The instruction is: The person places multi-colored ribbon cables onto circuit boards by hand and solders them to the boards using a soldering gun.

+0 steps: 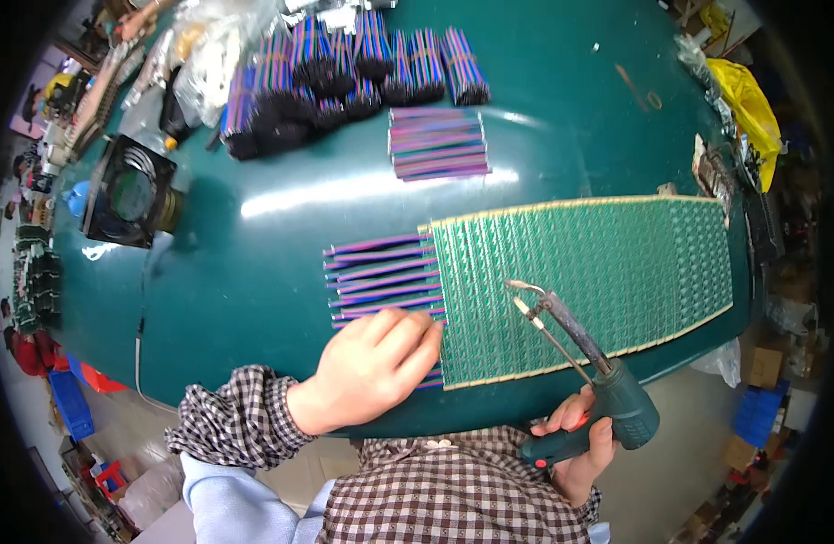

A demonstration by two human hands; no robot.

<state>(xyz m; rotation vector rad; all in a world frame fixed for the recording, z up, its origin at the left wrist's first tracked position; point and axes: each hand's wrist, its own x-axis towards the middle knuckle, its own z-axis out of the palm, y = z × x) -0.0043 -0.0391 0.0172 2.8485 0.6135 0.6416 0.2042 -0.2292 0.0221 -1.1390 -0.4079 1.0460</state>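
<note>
A large green circuit board panel (571, 290) with pale strips along its long edges lies on the table. Short multicoloured wire strips (385, 272) run out from its left edge, side by side. My left hand (376, 363) is closed at that edge, its fingers pinching down on a wire strip; the fingertips are partly hidden. My right hand (576, 444) grips a dark green soldering gun (625, 408) over the panel's near edge. The gun's tip, with a thin feed tube beside it, points up and left over the panel, apart from the wires.
Beyond the panel lies a loose row of wire strips (438, 145). Several bundles of wires (372, 54) stand farther back, next to clear plastic bags (222, 68). At left is a square black fan (131, 192) with a cable; at far right, a yellow bag (748, 113).
</note>
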